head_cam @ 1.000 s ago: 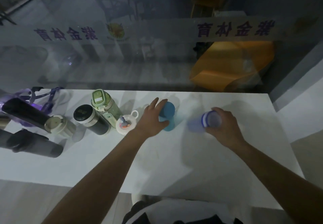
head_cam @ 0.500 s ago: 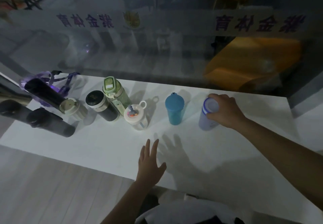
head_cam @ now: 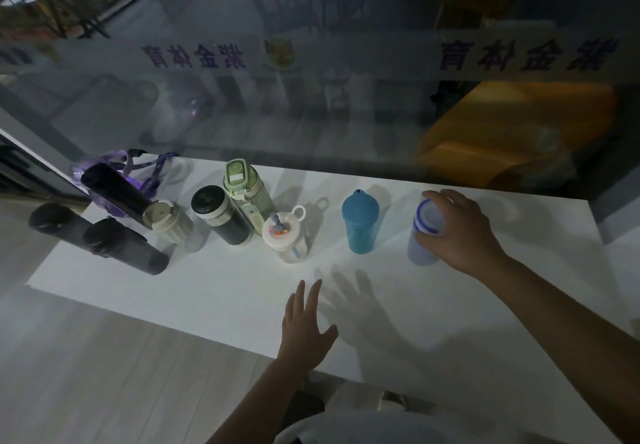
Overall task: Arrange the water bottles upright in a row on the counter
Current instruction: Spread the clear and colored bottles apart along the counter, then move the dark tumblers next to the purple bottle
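My right hand grips a pale lilac bottle with a blue-ringed lid, standing upright on the white counter. Left of it stands a teal bottle, then a clear bottle with a white looped lid. Further left are a green-lidded bottle, a black and silver flask, a cream-lidded cup and several dark flasks. My left hand hovers flat and empty over the counter's near edge, fingers spread.
A glass wall with a frosted lettered band runs right behind the counter. A purple strap lies at the back left corner. Pale wooden floor shows below the counter's near edge.
My left hand has let go of the teal bottle and drawn back to the near edge. My right hand has stood the lilac bottle upright and still holds it.
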Demonstrator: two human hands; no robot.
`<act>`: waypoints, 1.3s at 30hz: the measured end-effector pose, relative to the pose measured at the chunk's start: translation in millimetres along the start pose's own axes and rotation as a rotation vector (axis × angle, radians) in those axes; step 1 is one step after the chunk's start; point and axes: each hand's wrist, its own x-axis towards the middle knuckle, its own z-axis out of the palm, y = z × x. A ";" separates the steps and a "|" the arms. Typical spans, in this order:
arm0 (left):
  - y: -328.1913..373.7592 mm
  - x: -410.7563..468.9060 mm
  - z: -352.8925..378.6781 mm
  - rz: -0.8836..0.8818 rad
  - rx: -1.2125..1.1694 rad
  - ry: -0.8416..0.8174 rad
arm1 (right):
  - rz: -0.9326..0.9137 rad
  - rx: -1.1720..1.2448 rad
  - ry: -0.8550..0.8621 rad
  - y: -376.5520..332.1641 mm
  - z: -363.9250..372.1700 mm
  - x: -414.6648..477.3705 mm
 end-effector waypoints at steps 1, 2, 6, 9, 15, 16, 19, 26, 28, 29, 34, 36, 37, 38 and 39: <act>0.7 0.1 -3.1 0.005 -0.007 0.005 | -0.007 0.028 0.021 -5.4 1.5 -6.2; 1.2 -0.4 -6.1 0.008 -0.015 0.009 | -0.023 0.060 0.041 -11.1 2.7 -12.9; 0.3 -11.2 -22.6 0.002 -0.065 0.032 | -0.145 0.275 0.092 -33.0 15.2 -38.3; -10.4 -22.5 -38.1 -0.009 -0.083 0.059 | -0.216 0.393 0.070 -52.1 27.1 -53.4; -47.8 -41.0 -77.2 -0.040 -0.129 0.124 | -0.252 0.523 0.024 -102.1 41.4 -85.4; -56.5 -42.3 -84.4 -0.031 -0.133 0.135 | -0.245 0.533 0.011 -113.4 43.8 -91.4; -90.8 -45.6 -106.0 0.002 -0.177 0.180 | -0.223 0.554 -0.025 -156.1 53.4 -109.9; -211.8 -71.4 -174.5 0.013 -0.207 0.187 | -0.167 0.586 -0.086 -291.0 102.3 -160.2; -255.2 -82.1 -197.7 -0.035 -0.250 0.202 | -0.199 0.589 -0.094 -333.8 119.8 -170.2; -273.5 -85.9 -208.3 -0.053 -0.259 0.218 | -0.223 0.587 -0.106 -352.8 126.0 -173.3; -332.2 -99.0 -265.0 -0.143 -0.368 0.296 | -0.307 0.593 -0.128 -432.4 125.2 -166.2; -349.1 -92.2 -292.3 -0.128 -0.429 0.357 | -0.341 0.610 -0.143 -465.1 115.3 -153.9; -356.1 -86.4 -306.9 -0.118 -0.456 0.388 | -0.363 0.623 -0.153 -482.1 110.3 -145.0; -362.3 -79.2 -322.2 -0.110 -0.481 0.417 | -0.393 0.635 -0.160 -498.7 106.5 -134.5; -367.5 -70.8 -338.0 -0.110 -0.504 0.442 | -0.423 0.637 -0.162 -514.5 104.8 -122.6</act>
